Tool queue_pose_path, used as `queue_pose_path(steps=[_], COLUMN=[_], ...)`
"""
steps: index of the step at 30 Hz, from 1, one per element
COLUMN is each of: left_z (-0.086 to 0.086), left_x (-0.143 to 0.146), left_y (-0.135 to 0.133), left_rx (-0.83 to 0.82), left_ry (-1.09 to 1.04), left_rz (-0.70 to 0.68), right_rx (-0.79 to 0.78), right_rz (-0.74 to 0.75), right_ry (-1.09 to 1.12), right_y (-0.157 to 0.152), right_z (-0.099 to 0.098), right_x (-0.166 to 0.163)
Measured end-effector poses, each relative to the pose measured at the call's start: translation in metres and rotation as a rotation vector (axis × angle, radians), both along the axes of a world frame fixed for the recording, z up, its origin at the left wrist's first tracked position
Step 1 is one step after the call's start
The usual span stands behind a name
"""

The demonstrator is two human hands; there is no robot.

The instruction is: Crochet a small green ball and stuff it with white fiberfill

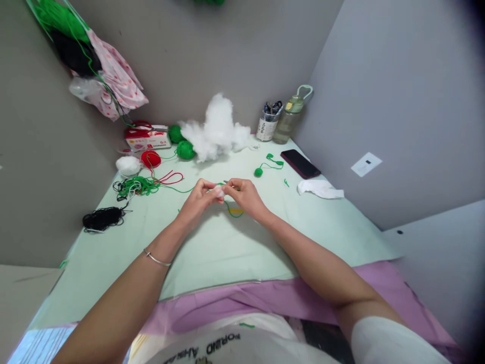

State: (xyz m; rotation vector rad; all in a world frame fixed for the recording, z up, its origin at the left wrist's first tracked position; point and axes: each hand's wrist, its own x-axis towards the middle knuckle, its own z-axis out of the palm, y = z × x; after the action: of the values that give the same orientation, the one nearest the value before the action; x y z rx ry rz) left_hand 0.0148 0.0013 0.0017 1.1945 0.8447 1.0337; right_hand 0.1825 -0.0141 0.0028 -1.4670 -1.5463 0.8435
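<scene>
My left hand (pixel 198 198) pinches a small white and green piece (pixel 219 190), which looks like green crochet with white stuffing. Right beside it, my right hand (pixel 245 197) is closed, fingertips against the same piece. A slim metal tip (pixel 226 182) pokes out from the right fingers; the rest of that tool is hidden. Green yarn runs leftward from the piece, and a green strand (pixel 235 217) loops below the right hand. Near that loop a yellow strip (pixel 236 211) shows; what it is I cannot make out.
White stuffing (pixel 217 131) heaps at the back beside green yarn balls (pixel 185 149). Tangled green yarn (pixel 138 186) and black yarn (pixel 102 219) lie left. At right are a phone (pixel 300 164), white cloth (pixel 320 189), green crocheted bits (pixel 258 172), pen cup (pixel 267 126) and bottle (pixel 288 119).
</scene>
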Motion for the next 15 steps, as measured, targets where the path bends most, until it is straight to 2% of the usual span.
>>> queue_pose_path(steps=[4,11,15], left_z=[0.001,-0.019,-0.02], left_x=[-0.001,0.008,0.007], left_y=[0.002,0.01,0.013], left_rx=[-0.032,0.008,-0.027], left_ry=[-0.034,-0.011,-0.004], left_rz=[-0.014,0.167,0.19], right_rx=[0.021,0.018,-0.014], right_rz=[0.015,0.085,0.09], right_ry=[-0.012,-0.065,-0.061], right_y=[-0.003,-0.013,-0.011], right_z=[0.003,0.01,0.006], right_x=[0.001,-0.012,-0.017])
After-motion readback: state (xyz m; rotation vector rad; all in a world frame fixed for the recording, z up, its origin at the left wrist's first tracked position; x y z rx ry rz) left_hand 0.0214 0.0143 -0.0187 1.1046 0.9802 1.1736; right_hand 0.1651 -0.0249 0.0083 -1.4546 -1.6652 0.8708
